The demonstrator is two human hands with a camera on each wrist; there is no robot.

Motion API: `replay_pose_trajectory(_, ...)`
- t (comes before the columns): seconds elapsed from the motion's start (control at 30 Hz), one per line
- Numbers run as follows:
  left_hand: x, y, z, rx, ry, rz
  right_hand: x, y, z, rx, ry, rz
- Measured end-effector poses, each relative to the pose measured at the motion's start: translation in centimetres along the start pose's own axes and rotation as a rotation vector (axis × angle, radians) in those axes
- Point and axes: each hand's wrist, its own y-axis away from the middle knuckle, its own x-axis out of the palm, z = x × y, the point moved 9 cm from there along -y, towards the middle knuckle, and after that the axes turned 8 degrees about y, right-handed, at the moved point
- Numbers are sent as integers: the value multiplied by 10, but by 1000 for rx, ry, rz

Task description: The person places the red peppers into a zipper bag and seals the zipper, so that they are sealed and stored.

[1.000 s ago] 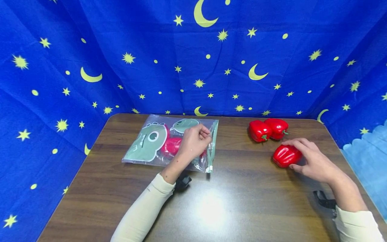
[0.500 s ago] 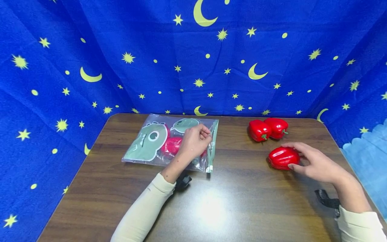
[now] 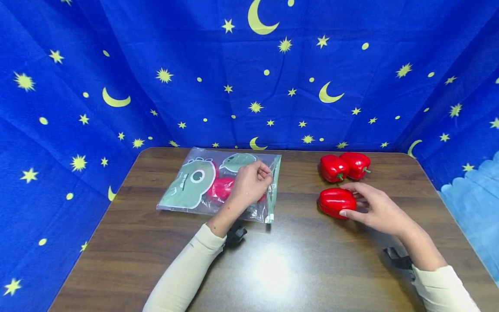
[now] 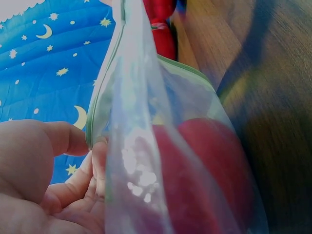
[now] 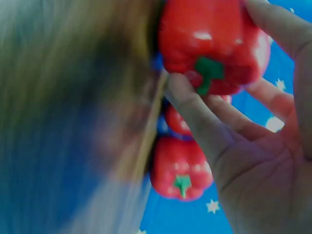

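Note:
My left hand (image 3: 249,184) pinches the upper layer of a clear zip bag (image 3: 187,195) near its green zip edge, holding the mouth apart. Inside the bag, red bell peppers (image 4: 209,161) show through the plastic; how many cannot be told. Green cartoon faces are printed on the bag. On the right, my right hand (image 3: 376,212) holds a shiny red bell pepper (image 3: 336,203) between thumb and fingers. Its green stem (image 5: 209,70) faces the palm in the right wrist view. Whether this pepper touches the table is hard to tell.
Two more red bell peppers (image 3: 333,168) lie together at the back right of the wooden table (image 3: 304,242). A white zip slider (image 3: 270,218) sits at the bag's near right corner. Blue star-and-moon cloth (image 3: 202,99) hangs behind the table and along both sides.
My right hand has carried its bell pepper to the left, bringing it in front of the two peppers at the back. The left hand and bag have stayed put.

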Motion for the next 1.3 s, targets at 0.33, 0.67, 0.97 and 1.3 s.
replay_pose_trajectory(0.33,0,-1,-2,16,-11,-7,22,-18,19,-7,-73,-82)
replay_pose_trajectory(0.67,0,0,-1,5,-43,-4,39,-38,38,-54,-91,-90)
replay_pose_trajectory(0.97,2,-1,-1,-6,-88,12,46,-59,50,-28,-96,-94)
replay_pose_trajectory(1.3,3,-1,-1,-15,-78,18,52,-83,64,15,-117,-144)
